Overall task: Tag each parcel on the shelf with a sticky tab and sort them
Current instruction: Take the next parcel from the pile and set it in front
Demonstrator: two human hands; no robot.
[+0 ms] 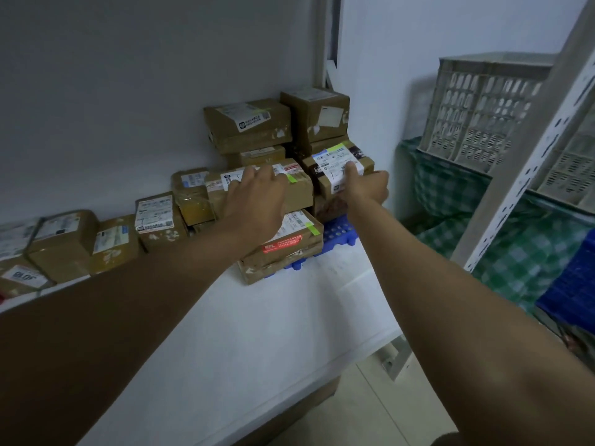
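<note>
Both arms reach out over the white shelf board [257, 317] toward the brown cardboard parcels heaped at its far right corner, against the pale wall. The left hand [254, 201] lies palm-down with fingers spread loosely on the wide flat parcel with a green sticky tab on its top [299, 188], which rests on another flat parcel with a red sticker and a green tab at its right edge [289, 239]. The right hand [367, 185] grips the small brown box with a large white shipping label and a yellow-green tab [338, 162] from its right side, thumb pressed onto the label; how far the fingers wrap behind it is hard to say from here.

Behind these two stand a bigger taped carton with a torn label [248, 123] and a squarer carton [317, 114] in the very corner, one beside the other, boxing the held parcel in at the back. A blue plastic grid pallet [338, 235] shows under the pile's right end. Along the back edge to the left runs a row of more parcels [112, 239], touching one another, the nearest corner one marked with dark digits [24, 276].

Off the shelf's right end, a grey perforated metal upright [528, 162] crosses in front of a grey lattice plastic crate [483, 104] sitting on green checked cloth [515, 252], with a blue crate [573, 284] lower down.
</note>
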